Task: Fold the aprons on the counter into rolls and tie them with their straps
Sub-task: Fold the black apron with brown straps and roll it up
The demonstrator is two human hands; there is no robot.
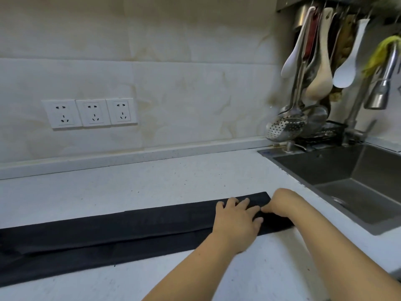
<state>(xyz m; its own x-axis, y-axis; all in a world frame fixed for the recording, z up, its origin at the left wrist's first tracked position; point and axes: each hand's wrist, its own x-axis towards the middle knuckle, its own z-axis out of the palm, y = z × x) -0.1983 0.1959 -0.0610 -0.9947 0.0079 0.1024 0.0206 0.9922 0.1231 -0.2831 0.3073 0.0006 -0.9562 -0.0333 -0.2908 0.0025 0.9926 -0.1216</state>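
Fabric is running in one long folded band across the white counter (152,181): the black apron (130,227) is stretching from the left frame edge toward the sink, its layers sitting slightly out of line along the near side. Its straps are not showing. Further right, the left hand (237,216) is pressing flat on the band, fingers straight and spread, pinning it. Just beside it, the right hand (282,203) is curling its fingers over the apron's right end, apparently gripping the cloth to start the roll. A good roll is depending on turning that end over tight and square, with the flat hand sliding leftward ahead of it so the layers are not skewing. Bare counter is lying behind and in front of the band, giving working room. The sink (338,170) rim is sitting near the right end, so rolling leftward is looking like the way to keep cloth off that drop
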